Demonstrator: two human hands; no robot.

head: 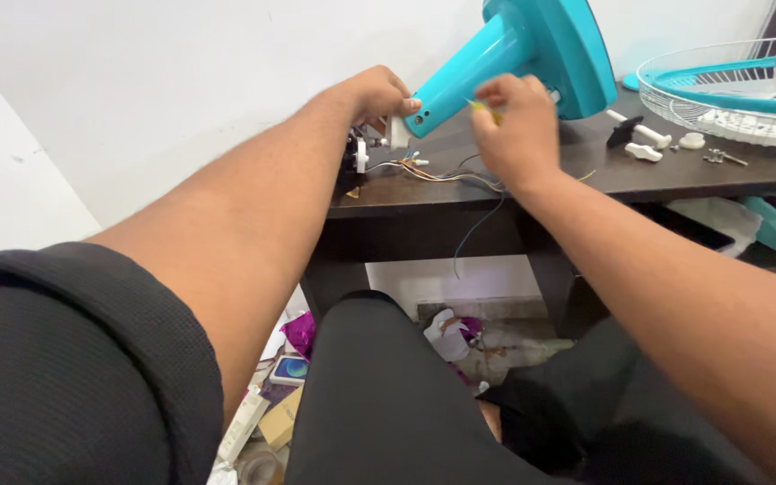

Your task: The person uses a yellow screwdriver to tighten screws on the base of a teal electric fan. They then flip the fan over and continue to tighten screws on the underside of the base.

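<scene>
Clutter of boxes (271, 404) lies on the floor below. On the dark wooden table (675, 175), my left hand (374, 94) grips the teal plastic fan stand (518, 58); my right hand (518, 126) pinches a thin yellow tool (485, 110) above loose coloured wires (446, 175). Farther right rests a white wire fan guard (729, 94).

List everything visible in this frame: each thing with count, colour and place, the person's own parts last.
fan stand: one, teal, lying on the table, its neck end at both hands
wires: a bundle, mixed colours, on the table under the hands, one hanging over the edge
switch part: one, white and black, at the neck end
table: one, dark brown, against the white wall
fan grille: one, white wire with teal rim, table right
knobs: a few, white, beside the grille
floor clutter: boxes and wrappers, mixed colours, under the table
left hand: grips the neck end
right hand: pinches a small yellow tool
</scene>
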